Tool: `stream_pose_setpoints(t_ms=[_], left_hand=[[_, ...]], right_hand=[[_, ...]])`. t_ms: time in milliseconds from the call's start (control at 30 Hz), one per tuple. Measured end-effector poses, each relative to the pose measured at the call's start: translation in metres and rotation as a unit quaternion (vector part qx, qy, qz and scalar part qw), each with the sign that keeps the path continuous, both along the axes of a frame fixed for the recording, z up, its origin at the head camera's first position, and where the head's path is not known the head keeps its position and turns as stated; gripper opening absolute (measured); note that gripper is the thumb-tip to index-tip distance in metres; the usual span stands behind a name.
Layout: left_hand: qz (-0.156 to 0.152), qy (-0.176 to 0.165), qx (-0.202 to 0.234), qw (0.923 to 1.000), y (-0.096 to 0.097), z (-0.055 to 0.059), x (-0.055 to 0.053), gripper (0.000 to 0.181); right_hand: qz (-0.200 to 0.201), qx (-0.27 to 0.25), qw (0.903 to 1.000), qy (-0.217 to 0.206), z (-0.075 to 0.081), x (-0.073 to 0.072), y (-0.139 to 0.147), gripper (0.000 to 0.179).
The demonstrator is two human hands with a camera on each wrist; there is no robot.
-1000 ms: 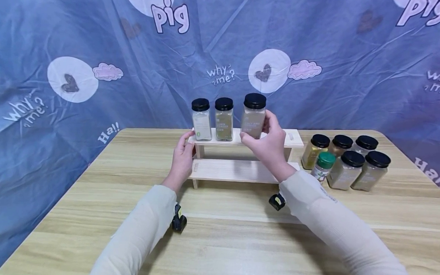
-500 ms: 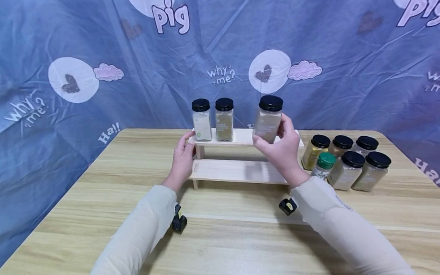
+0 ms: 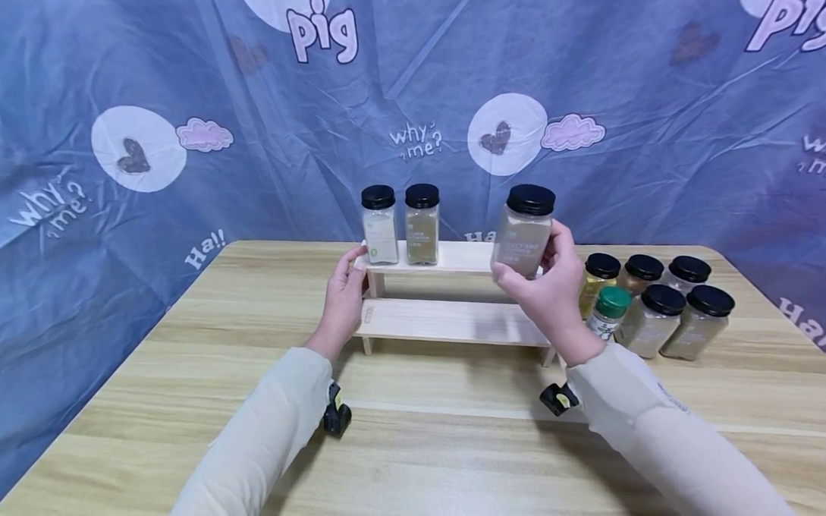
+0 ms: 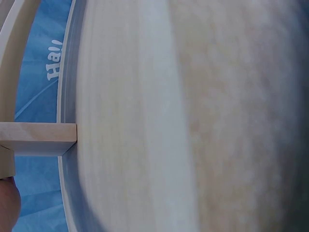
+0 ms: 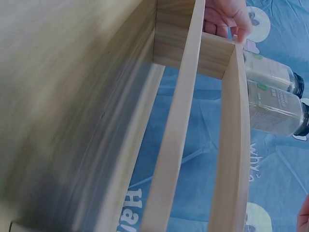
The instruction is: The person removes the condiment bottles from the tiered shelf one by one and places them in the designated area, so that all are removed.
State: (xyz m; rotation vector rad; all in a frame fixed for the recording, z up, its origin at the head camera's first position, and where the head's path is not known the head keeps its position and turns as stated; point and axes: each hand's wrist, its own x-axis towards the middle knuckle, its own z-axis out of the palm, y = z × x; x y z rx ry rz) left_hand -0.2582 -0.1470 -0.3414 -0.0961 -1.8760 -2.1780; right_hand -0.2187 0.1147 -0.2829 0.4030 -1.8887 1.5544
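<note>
In the head view my right hand [image 3: 551, 291] holds a square spice jar [image 3: 524, 243] with a black lid and grey-brown powder. The jar is upright and overlaps the right part of the top board of a two-tier wooden rack [image 3: 456, 317]. My left hand [image 3: 342, 295] grips the rack's left end at the top board; its curled fingers [image 5: 219, 19] also show in the right wrist view. Two black-lidded jars stand side by side on the top board's left: one with white contents [image 3: 381, 229], one with olive-brown powder [image 3: 422, 231].
Right of the rack several spice jars stand grouped on the wooden table [image 3: 420, 455], among them a green-lidded bottle [image 3: 609, 312] and a black-lidded jar [image 3: 698, 324]. A blue printed cloth [image 3: 279, 141] hangs behind the table.
My right hand has carried its jar rightward and a little closer to me, away from the two standing jars. The left hand and the rack have stayed in place.
</note>
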Motion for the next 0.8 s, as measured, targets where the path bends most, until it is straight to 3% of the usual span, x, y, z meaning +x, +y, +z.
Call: stream_pose_setpoints(t_ms=[333,800], left_hand=[[-0.001,0.001,0.007,1.0000,0.000,0.000,0.000,0.035],[-0.001,-0.002,0.003,1.0000,0.000,0.001,0.000,0.035]], right_hand=[[-0.002,0.006,0.9997,-0.026,0.003,0.013,0.013,0.058],[-0.032,0.090,0.9919,-0.084,0.002,0.027,0.036,0.061]])
